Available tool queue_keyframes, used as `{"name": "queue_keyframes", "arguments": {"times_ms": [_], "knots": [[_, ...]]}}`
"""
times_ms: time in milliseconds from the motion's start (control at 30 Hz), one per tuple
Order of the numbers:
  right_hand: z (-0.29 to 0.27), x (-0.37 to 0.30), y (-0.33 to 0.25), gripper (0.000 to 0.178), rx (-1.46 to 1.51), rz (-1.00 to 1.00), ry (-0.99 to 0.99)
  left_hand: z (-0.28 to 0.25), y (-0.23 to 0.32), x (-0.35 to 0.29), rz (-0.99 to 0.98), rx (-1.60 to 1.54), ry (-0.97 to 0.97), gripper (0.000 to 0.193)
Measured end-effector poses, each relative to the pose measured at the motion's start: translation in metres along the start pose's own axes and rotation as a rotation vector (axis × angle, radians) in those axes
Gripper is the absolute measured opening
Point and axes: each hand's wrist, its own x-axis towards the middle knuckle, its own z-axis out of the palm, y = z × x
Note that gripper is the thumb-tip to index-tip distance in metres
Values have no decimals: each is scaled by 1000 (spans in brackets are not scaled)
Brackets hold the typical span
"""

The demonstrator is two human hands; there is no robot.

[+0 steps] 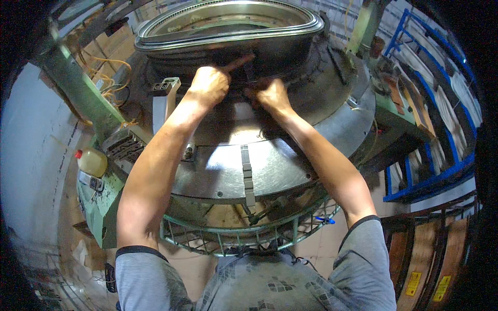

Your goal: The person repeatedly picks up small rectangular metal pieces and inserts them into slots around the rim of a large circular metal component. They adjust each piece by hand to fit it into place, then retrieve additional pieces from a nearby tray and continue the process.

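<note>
My left hand [210, 85] is closed in a fist at the dark side of a large round metal machine [327, 93]. A thin brown rod [240, 63] sticks out of that fist toward the upper right; its kind does not show. Just right of it, my right hand [273, 95] is closed low against the machine's dark wall, its fingertips in shadow. What those fingers hold, if anything, is hidden. Above both hands rises the shiny metal ring [233, 36] on top of the machine. Below them, a segmented metal strip [246, 173] runs down the sloping plate.
A green post [85, 85] stands at the left, with orange cables [109, 78] beside it. Near it sits a yellowish bottle with a red cap [93, 161]. A green rail [233, 241] curves before my body, with a blue-handled tool [326, 220]. Blue racking [430, 181] stands right.
</note>
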Motion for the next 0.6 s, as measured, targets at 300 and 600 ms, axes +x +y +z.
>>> {"name": "queue_keyframes", "arguments": {"times_ms": [300, 600], "knots": [[-8, -21, -9, 17, -243, 50, -9, -33, -29, 13, 259, -124, -634, 9], [3, -8, 10, 16, -135, -26, 176, -27, -51, 43, 389, 17, -660, 11]]}}
